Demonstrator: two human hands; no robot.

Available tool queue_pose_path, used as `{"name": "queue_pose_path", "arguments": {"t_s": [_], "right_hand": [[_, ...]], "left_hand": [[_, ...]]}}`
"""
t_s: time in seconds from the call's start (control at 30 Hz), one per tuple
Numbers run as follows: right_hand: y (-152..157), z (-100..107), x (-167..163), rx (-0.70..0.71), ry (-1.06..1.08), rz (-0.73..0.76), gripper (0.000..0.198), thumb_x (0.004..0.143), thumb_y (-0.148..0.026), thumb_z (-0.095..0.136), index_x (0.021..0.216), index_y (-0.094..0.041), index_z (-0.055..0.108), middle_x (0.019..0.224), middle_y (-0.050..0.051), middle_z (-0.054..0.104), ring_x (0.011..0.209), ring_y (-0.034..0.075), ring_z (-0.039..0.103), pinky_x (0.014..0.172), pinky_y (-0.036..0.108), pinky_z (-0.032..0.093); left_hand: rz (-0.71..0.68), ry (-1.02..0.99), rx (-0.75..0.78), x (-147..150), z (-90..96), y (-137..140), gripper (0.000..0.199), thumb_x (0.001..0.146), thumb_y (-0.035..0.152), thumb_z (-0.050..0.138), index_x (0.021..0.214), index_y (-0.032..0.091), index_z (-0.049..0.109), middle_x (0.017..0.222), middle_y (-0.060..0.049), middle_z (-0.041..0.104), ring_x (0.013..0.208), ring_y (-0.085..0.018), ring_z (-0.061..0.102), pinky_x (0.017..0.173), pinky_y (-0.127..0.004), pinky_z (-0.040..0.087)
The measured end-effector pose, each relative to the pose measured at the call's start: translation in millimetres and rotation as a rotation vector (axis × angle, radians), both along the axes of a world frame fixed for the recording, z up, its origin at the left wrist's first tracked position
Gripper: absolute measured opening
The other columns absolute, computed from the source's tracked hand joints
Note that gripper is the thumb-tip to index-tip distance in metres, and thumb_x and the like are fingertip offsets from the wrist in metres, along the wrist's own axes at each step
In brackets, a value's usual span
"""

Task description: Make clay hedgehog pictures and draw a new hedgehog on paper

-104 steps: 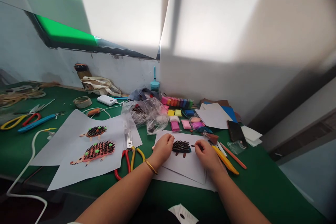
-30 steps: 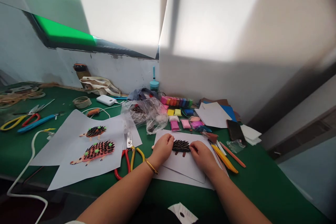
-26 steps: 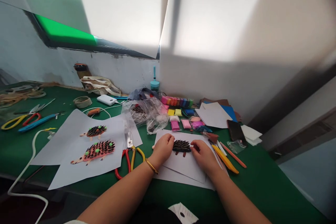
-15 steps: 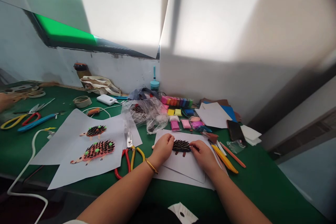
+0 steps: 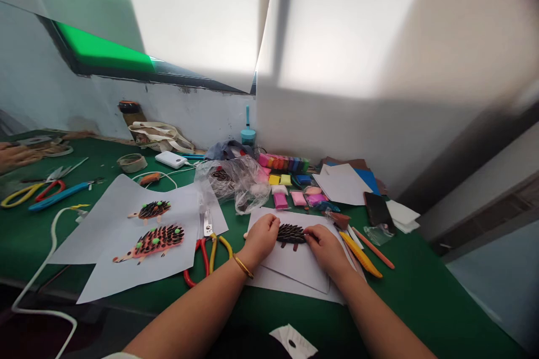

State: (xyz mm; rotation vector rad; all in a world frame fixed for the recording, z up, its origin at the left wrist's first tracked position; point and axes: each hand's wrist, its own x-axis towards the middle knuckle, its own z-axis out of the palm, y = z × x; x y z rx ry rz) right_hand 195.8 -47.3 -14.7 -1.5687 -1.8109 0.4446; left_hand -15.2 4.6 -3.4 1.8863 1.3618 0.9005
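A hedgehog figure (image 5: 290,234) with dark overlapping spines and brown legs lies on a sheet of white paper (image 5: 290,266). At its left end is my left hand (image 5: 263,235), fingers curled together; whatever they pinch is hidden. My right hand (image 5: 324,247) touches the figure's right end, thumb and fingertips pressed together on something too small to make out. Scissors (image 5: 208,247) with one red and one yellow handle lie beside my left wrist. Two similar hedgehogs with green dots, a larger one (image 5: 154,240) and a smaller one (image 5: 155,210), rest on paper to the left.
Coloured clay packets (image 5: 280,200) and a crumpled plastic bag (image 5: 236,182) lie behind the paper. To the right are a yellow cutter (image 5: 362,255), an orange stick (image 5: 374,248) and a dark phone-like object (image 5: 378,210). Blue-handled pliers (image 5: 61,196) and another person's hand (image 5: 17,157) are far left.
My hands stay almost in the same place at both ends of the hedgehog. The other person's hand at far left has moved further into view and away from the table's front.
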Motion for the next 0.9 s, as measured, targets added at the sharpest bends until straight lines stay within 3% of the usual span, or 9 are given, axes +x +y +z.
{"name": "queue_pose_path", "arguments": {"t_s": [0.1,0.2,0.37,0.5,0.6,0.7,0.9], "right_hand": [[0,-1,1,0.017,0.009,0.007,0.018,0.086,-0.025,0.05,0.091,-0.022,0.067,0.093,0.005,0.066,0.093,0.022,0.06,0.086,0.036,0.046],[-1,-1,0,0.037,0.033,-0.007,0.016,0.085,-0.027,0.054,0.095,-0.022,0.067,0.091,0.005,0.065,0.088,0.021,0.06,0.08,0.035,0.048],[-7,4,-5,0.168,0.049,-0.035,0.017,0.088,-0.028,0.056,0.1,-0.021,0.065,0.09,0.006,0.064,0.082,0.02,0.059,0.075,0.035,0.049],[-15,12,-16,0.373,0.003,0.024,0.016,0.091,-0.024,0.053,0.102,-0.021,0.065,0.095,0.007,0.064,0.09,0.021,0.059,0.082,0.037,0.049],[-20,17,-25,0.46,-0.056,0.087,0.02,0.09,-0.021,0.056,0.108,-0.023,0.065,0.097,0.007,0.064,0.092,0.021,0.058,0.083,0.038,0.048],[-22,18,-32,0.479,-0.119,0.122,0.029,0.089,-0.02,0.058,0.117,-0.023,0.063,0.099,0.008,0.065,0.092,0.022,0.058,0.082,0.039,0.048],[-23,20,-36,0.445,-0.065,0.182,0.018,0.09,-0.02,0.056,0.103,-0.024,0.068,0.095,0.006,0.067,0.09,0.021,0.06,0.081,0.038,0.048]], "left_hand": [[0.001,-0.072,0.002,-1,-1.2,1,0.027,0.091,0.037,0.044,0.078,0.02,0.06,0.074,-0.002,0.061,0.073,-0.019,0.055,0.063,-0.029,0.034],[0.019,-0.284,-0.028,0,0.0,1,0.026,0.089,0.039,0.049,0.079,0.019,0.062,0.074,-0.002,0.059,0.072,-0.018,0.053,0.062,-0.028,0.036],[-0.046,-0.997,-0.482,5,14.5,-9,0.032,0.089,0.049,0.054,0.095,0.017,0.06,0.07,0.002,0.05,0.057,-0.009,0.047,0.052,-0.021,0.038],[-0.161,-1.39,-0.795,8,30.1,-21,0.04,0.095,0.051,0.047,0.103,0.014,0.059,0.091,-0.008,0.061,0.086,-0.015,0.063,0.081,-0.028,0.052],[-0.254,-1.468,-0.916,10,35.0,-28,0.049,0.096,0.055,0.039,0.108,0.012,0.059,0.107,-0.015,0.063,0.099,-0.021,0.063,0.09,-0.033,0.051],[-0.346,-1.433,-0.968,11,33.0,-33,0.055,0.096,0.059,0.037,0.116,0.012,0.058,0.116,-0.016,0.062,0.097,-0.019,0.064,0.084,-0.03,0.052],[-0.432,-1.383,-0.989,12,30.5,-38,0.058,0.094,0.06,0.039,0.12,0.012,0.058,0.123,-0.017,0.06,0.097,-0.018,0.063,0.082,-0.027,0.052]]}}
